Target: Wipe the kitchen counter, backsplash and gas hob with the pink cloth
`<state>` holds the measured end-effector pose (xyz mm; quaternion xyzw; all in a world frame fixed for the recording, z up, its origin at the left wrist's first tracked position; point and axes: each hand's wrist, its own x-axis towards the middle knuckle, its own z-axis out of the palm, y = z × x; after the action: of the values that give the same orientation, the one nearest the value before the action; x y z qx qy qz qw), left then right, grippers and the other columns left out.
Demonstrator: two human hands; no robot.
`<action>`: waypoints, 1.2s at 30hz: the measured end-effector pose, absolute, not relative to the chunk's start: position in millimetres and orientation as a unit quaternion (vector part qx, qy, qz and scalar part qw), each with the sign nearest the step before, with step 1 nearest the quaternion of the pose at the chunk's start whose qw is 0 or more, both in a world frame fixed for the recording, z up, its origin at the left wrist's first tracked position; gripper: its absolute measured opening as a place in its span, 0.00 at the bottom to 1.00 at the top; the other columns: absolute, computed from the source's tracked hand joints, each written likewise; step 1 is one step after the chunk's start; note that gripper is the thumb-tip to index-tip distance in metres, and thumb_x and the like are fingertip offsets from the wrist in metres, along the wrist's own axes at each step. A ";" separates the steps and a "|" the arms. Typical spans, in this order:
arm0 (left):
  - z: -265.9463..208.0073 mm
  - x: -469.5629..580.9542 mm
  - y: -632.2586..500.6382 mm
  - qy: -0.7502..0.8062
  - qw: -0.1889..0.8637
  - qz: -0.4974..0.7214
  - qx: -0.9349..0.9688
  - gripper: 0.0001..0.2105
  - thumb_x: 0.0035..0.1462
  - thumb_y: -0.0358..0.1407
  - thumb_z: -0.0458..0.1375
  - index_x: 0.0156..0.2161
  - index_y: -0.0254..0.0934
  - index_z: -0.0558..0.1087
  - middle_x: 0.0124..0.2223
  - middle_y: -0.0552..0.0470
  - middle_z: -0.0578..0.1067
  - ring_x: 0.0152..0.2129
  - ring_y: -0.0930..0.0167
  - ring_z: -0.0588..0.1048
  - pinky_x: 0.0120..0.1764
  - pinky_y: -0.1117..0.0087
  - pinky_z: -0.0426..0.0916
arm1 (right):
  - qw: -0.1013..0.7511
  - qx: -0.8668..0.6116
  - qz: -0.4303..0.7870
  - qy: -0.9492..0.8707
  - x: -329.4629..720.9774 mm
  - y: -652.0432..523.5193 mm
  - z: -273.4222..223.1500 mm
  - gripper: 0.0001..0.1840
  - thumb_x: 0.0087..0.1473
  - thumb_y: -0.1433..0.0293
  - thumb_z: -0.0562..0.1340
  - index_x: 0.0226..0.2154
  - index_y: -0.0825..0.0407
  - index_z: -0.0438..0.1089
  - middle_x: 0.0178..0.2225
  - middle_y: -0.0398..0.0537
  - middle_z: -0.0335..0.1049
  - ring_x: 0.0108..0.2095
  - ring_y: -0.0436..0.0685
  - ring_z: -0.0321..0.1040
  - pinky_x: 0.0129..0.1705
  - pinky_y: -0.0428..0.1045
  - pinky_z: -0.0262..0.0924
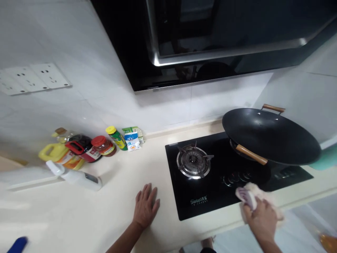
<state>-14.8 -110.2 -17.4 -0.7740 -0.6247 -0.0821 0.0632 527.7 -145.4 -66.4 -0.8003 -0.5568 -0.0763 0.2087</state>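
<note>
one yellow jug [54, 153] is near the back edge of the worktop [118, 211], far to the left. a white spray bottle [79, 179] is just in front of it. next come a dark bottle [92, 154] with a red handle, a jar [106, 147] with a red lid, a green bottle [119, 140] with a yellow cap and small packets [133, 140] by the wall. the left hand [145, 208] rests palm down on the worktop, near the left edge of the black stove [218, 193], its fingers loose and spread. a round burner [193, 160] is near that edge. the right hand [262, 216] grips a blurry pale cloth [263, 195], partly purple, over the stove's front edge. a big black wok [268, 135] sits at the stove's back right corner.
</note>
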 end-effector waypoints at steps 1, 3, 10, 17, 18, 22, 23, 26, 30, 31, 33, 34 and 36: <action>-17.2 -14.1 -110.7 -0.626 0.058 -0.082 -0.773 0.25 0.68 0.46 0.51 0.66 0.43 0.69 0.71 0.40 0.65 0.69 0.56 0.62 0.65 0.48 0.60 | 0.217 -0.782 -0.057 -0.582 494.6 -156.5 -69.2 0.32 0.58 0.52 0.55 0.54 0.60 0.69 0.46 0.70 0.68 0.48 0.79 0.67 0.49 0.69 0.62; -16.9 -13.2 -111.4 -0.628 0.047 -0.083 -0.772 0.25 0.69 0.46 0.50 0.66 0.43 0.69 0.71 0.39 0.64 0.69 0.55 0.61 0.65 0.46 0.59 | 0.224 -0.746 -0.012 -0.627 425.9 -176.5 -73.9 0.31 0.57 0.54 0.58 0.56 0.57 0.68 0.56 0.72 0.64 0.54 0.82 0.63 0.54 0.71 0.60; -17.4 -14.2 -109.4 -0.630 0.038 -0.096 -0.769 0.24 0.68 0.45 0.51 0.66 0.43 0.70 0.71 0.39 0.65 0.68 0.55 0.62 0.66 0.48 0.58 | 0.175 -0.478 0.174 -0.843 261.0 -193.4 -59.2 0.35 0.49 0.58 0.69 0.60 0.44 0.67 0.68 0.57 0.61 0.70 0.78 0.49 0.70 0.75 0.41; -14.3 4.5 -118.5 -0.696 -0.002 -0.056 -0.716 0.24 0.68 0.40 0.49 0.67 0.44 0.68 0.72 0.40 0.63 0.69 0.55 0.61 0.65 0.45 0.59 | 0.141 -0.304 0.175 -0.926 271.1 -177.5 -31.2 0.24 0.56 0.54 0.65 0.55 0.39 0.72 0.65 0.52 0.66 0.69 0.69 0.55 0.71 0.69 0.47; -15.2 9.4 -123.3 -0.707 -0.006 -0.054 -0.705 0.24 0.69 0.39 0.49 0.67 0.44 0.68 0.72 0.39 0.63 0.70 0.55 0.60 0.65 0.44 0.60 | 0.146 -0.302 0.154 -0.929 278.2 -176.7 -33.8 0.22 0.56 0.57 0.65 0.53 0.39 0.73 0.64 0.51 0.68 0.68 0.68 0.57 0.70 0.68 0.49; -21.7 29.2 -145.6 -0.737 -0.003 -0.056 -0.673 0.24 0.69 0.38 0.47 0.67 0.44 0.67 0.73 0.39 0.62 0.70 0.55 0.59 0.65 0.42 0.59 | 0.174 -0.332 0.082 -0.923 319.4 -176.1 -52.1 0.16 0.58 0.67 0.63 0.49 0.41 0.75 0.58 0.50 0.74 0.64 0.63 0.63 0.67 0.62 0.57; -23.4 33.9 -150.5 -0.745 -0.001 -0.055 -0.665 0.24 0.69 0.39 0.47 0.67 0.44 0.67 0.73 0.40 0.62 0.70 0.55 0.58 0.65 0.42 0.58 | 0.176 -0.346 0.068 -0.919 335.6 -176.3 -57.2 0.15 0.58 0.68 0.64 0.48 0.42 0.76 0.57 0.50 0.75 0.64 0.63 0.64 0.66 0.62 0.58; -27.6 47.9 -162.1 -0.767 0.006 -0.046 -0.640 0.24 0.70 0.40 0.46 0.68 0.43 0.67 0.73 0.40 0.61 0.71 0.55 0.58 0.66 0.43 0.56 | 0.181 -0.391 0.011 -0.902 405.9 -176.4 -71.0 0.17 0.57 0.72 0.64 0.49 0.42 0.76 0.56 0.51 0.75 0.62 0.64 0.66 0.63 0.61 0.62; -30.2 67.3 -172.0 -0.789 0.023 -0.054 -0.612 0.25 0.70 0.39 0.44 0.68 0.40 0.67 0.73 0.39 0.61 0.70 0.54 0.58 0.67 0.43 0.56 | 0.177 -0.469 -0.050 -0.864 541.1 -169.4 -81.9 0.19 0.59 0.72 0.62 0.51 0.41 0.75 0.58 0.52 0.73 0.61 0.65 0.66 0.61 0.62 0.62; -30.6 71.6 -173.7 -0.791 0.032 -0.063 -0.608 0.25 0.71 0.39 0.43 0.67 0.39 0.67 0.72 0.38 0.62 0.70 0.54 0.59 0.66 0.43 0.56 | 0.170 -0.486 -0.057 -0.856 576.8 -165.7 -82.8 0.19 0.58 0.72 0.62 0.51 0.42 0.75 0.57 0.53 0.73 0.60 0.66 0.67 0.61 0.62 0.63; -31.0 78.2 -176.0 -0.793 0.055 -0.081 -0.601 0.25 0.71 0.38 0.42 0.67 0.38 0.68 0.72 0.38 0.63 0.70 0.54 0.60 0.66 0.43 0.57 | 0.145 -0.533 -0.065 -0.831 642.2 -157.3 -82.3 0.25 0.54 0.74 0.61 0.54 0.43 0.73 0.58 0.54 0.72 0.61 0.67 0.66 0.61 0.63 0.61; -30.9 80.4 -176.5 -0.793 0.066 -0.088 -0.599 0.25 0.71 0.38 0.42 0.66 0.39 0.69 0.71 0.38 0.64 0.69 0.55 0.60 0.66 0.44 0.57 | 0.142 -0.545 -0.079 -0.822 669.3 -153.2 -81.1 0.28 0.50 0.76 0.60 0.54 0.44 0.73 0.58 0.55 0.71 0.61 0.68 0.66 0.61 0.63 0.61; -30.2 82.7 -176.6 -0.793 0.081 -0.094 -0.596 0.25 0.70 0.38 0.43 0.66 0.39 0.70 0.71 0.38 0.65 0.69 0.55 0.61 0.66 0.44 0.57 | 0.130 -0.564 -0.101 -0.809 707.5 -147.2 -77.6 0.33 0.45 0.78 0.60 0.56 0.46 0.71 0.58 0.58 0.70 0.61 0.70 0.65 0.59 0.64 0.62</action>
<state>82.7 -176.6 -30.2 -0.5964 -0.7930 -0.0945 0.0813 707.5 -147.2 -77.6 -0.5642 -0.8090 -0.1011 0.1302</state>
